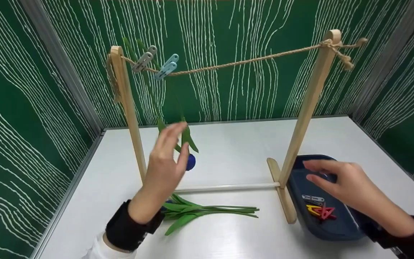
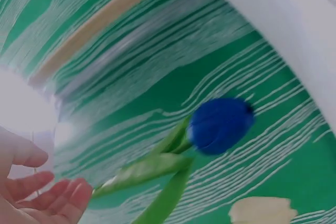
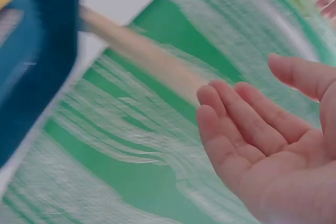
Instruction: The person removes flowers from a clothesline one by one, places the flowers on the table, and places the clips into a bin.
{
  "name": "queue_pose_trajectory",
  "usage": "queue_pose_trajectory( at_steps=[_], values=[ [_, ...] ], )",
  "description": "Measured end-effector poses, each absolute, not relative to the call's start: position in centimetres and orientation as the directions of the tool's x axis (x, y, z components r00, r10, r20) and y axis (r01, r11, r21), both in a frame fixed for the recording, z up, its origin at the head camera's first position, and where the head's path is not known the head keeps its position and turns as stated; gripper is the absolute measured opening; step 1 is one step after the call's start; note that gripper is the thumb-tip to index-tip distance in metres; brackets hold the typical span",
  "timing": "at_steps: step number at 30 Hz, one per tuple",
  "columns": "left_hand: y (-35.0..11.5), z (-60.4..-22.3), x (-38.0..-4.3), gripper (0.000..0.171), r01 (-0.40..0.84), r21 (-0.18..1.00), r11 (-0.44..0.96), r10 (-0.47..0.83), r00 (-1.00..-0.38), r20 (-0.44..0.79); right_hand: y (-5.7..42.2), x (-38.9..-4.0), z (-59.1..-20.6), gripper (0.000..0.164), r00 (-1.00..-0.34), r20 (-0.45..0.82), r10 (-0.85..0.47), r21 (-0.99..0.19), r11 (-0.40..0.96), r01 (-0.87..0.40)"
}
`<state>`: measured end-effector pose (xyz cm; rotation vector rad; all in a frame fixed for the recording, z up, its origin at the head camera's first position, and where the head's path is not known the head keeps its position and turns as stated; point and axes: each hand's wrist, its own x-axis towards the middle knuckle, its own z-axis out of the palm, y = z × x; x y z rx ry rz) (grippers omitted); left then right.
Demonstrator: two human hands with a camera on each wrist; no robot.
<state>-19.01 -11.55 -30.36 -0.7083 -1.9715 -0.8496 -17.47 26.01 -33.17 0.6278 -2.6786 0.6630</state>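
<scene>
My left hand [image 1: 165,163], fingers spread and holding nothing, is raised in front of a hanging blue tulip [image 2: 220,125]. That flower hangs head down from the rope [image 1: 243,62], held by a light blue clothespin [image 1: 166,67]. Beside it a grey clothespin [image 1: 144,59] holds a second green stem, whose bloom is hidden behind my left hand. My right hand [image 1: 350,181], loosely bent and bare of any object, hovers over the dark blue basin [image 1: 349,235]. Inside the basin lie a red clothespin [image 1: 325,212], a yellow one [image 1: 313,209] and a grey one [image 1: 313,198].
Several green-stemmed flowers [image 1: 207,209] lie on the white table [image 1: 221,241], partly behind my left wrist. The rope spans two wooden posts [image 1: 306,108], joined low down by a white rod [image 1: 228,187]. Green walls with white lines [image 1: 250,90] enclose the table.
</scene>
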Motion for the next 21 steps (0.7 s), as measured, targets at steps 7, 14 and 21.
queue_pose_trajectory(
  at_steps=[7, 14, 21],
  values=[
    [-11.4, -28.1, -20.5, 0.053, 0.667, 0.507, 0.546, -0.011, -0.599, 0.800, 21.4, -17.3, -27.0, 0.027, -0.662, 0.572, -0.484, -0.226, 0.683, -0.695],
    [-10.6, -26.9, -22.7, 0.062, 0.625, 0.582, 0.520, -0.092, -0.636, 0.766, 16.5, -17.9, -21.4, 0.029, -0.469, 0.679, -0.564, -0.157, 0.512, -0.844],
    [-10.5, -26.9, -24.0, 0.055, 0.606, 0.602, 0.519, -0.129, -0.641, 0.756, 12.7, -18.3, -16.8, 0.023, -0.409, 0.717, -0.565, -0.206, 0.389, -0.898]
  ],
)
